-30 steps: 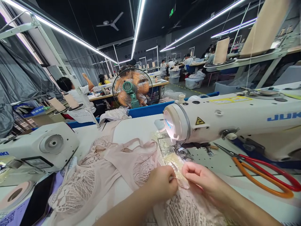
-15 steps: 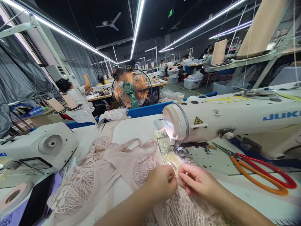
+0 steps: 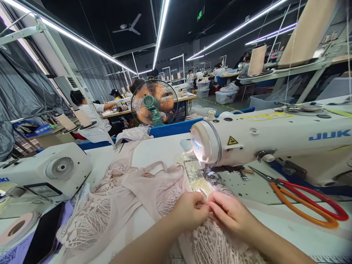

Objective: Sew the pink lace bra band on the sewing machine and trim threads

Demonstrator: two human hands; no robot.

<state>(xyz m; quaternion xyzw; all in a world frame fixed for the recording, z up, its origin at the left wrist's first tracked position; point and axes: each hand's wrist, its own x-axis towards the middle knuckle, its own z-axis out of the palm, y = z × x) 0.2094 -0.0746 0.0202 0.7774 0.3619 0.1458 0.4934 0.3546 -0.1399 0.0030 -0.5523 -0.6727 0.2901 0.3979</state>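
Note:
My left hand (image 3: 191,211) and my right hand (image 3: 229,211) meet fingertip to fingertip just in front of the sewing machine (image 3: 233,143). Both are closed in a pinch at the edge of a pale pink lace bra (image 3: 217,244), whose lace spreads below them toward the table's front. What exactly lies between the fingertips is too small to make out beyond the fabric edge. More of the pale pink lace bras (image 3: 90,223) lie to the left of my left hand. The machine's lit needle area is right beyond my fingers, partly hidden by the machine head.
Scissors (image 3: 302,200) with red and orange handles lie right of my right hand. At left are a second sewing machine (image 3: 46,172), a black phone (image 3: 44,234) and a tape roll (image 3: 18,229). A fan (image 3: 154,104) stands beyond the table, with people at other machines.
My hands have come together, the fingertips now touching where a small gap was. A person at the back left has lowered a raised arm toward their machine.

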